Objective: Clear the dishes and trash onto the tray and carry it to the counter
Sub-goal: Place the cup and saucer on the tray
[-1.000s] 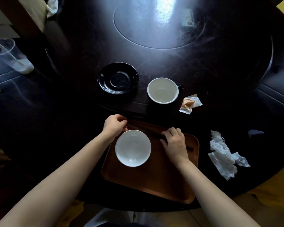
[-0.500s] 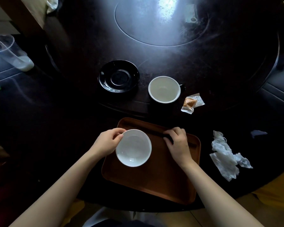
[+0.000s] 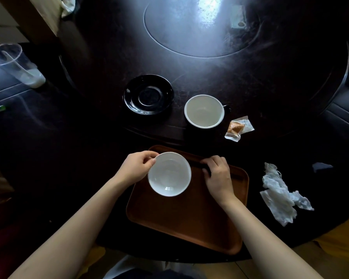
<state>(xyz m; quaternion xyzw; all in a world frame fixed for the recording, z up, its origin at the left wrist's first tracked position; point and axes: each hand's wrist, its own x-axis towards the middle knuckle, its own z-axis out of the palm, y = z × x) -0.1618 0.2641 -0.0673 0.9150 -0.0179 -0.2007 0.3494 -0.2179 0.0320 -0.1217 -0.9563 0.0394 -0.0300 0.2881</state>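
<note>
The white bowl [image 3: 169, 174] is pinched at its rim by the left hand [image 3: 136, 169], dark chopsticks [image 3: 197, 162] gripped under the curled right hand [image 3: 218, 174], over the brown tray [image 3: 181, 218].

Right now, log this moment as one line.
left hand: grips white bowl rim over tray | right hand: on chopsticks | left on table: saucer, cup, napkins

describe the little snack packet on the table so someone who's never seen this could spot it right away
Start at the brown tray at the near edge of the dark round table, then look past its far right corner. There, just right of the white cup, lies the small packet. It is the only clear wrapper with something orange-brown inside, unlike the plain white crumpled tissue nearer the table's edge.
</note>
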